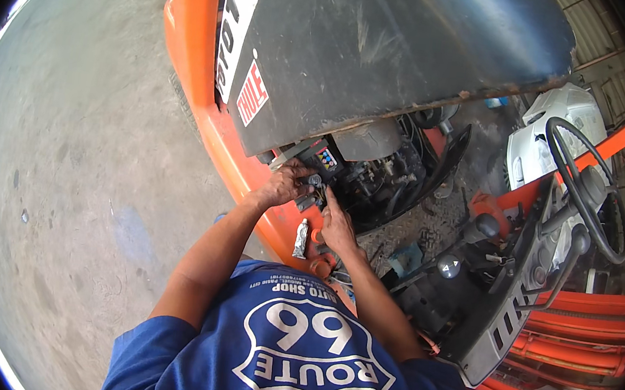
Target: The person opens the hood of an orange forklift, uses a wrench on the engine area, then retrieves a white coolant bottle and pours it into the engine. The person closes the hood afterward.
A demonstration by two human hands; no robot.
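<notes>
Both hands meet at the edge of the orange machine's open engine bay [383, 180]. My left hand [283, 185] has its fingers bent around a small grey metal part [315, 182], gripping it from the left. My right hand [338, 225] holds the same part from the right, index finger stretched along it and the other fingers partly hidden. The part's exact kind is too small to tell. Just below the hands, a crumpled white-and-silver squeeze tube [301, 238] lies on the orange body [234, 174]. Behind the hands sits a dark box with a colourful label [326, 158].
A large black hood [374, 56] is raised above the bay. To the right are a steering wheel [586, 191], black levers [482, 228] and a grimy floor plate [432, 228]. White body panels [559, 131] stand beyond. Concrete floor [96, 132] stretches along the left.
</notes>
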